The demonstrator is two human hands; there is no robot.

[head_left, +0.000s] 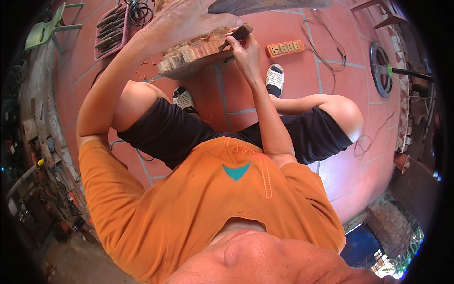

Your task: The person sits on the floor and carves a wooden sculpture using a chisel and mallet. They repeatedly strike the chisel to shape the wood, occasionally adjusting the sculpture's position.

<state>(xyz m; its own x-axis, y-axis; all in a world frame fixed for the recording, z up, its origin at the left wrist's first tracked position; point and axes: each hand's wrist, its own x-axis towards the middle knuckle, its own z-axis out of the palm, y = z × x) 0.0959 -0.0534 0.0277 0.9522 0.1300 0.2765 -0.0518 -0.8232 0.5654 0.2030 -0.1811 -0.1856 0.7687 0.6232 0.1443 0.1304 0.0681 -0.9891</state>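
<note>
At the top of the head view, my left hand (191,21) reaches in with its thumb stretched to the right. A flat grey-brown wooden piece (272,5) sits between thumb and palm; the top edge cuts off my other fingers. Just below it, my right hand (246,52) is closed around a chisel (243,31) with a dark wooden handle, held at a slant. The chisel's lower end points at the edge of a thick carved wood block (196,56), which stands in front of my feet. Whether the chisel tip touches the wood is hard to tell.
An orange power strip (285,48) with a cable lies right of the block. Left of it is a pink tray (100,35) of several carving tools, beside a green chair (45,32). Wood chips (146,71) lie on the red tiles. A black wheel-like ring (379,70) stands far right.
</note>
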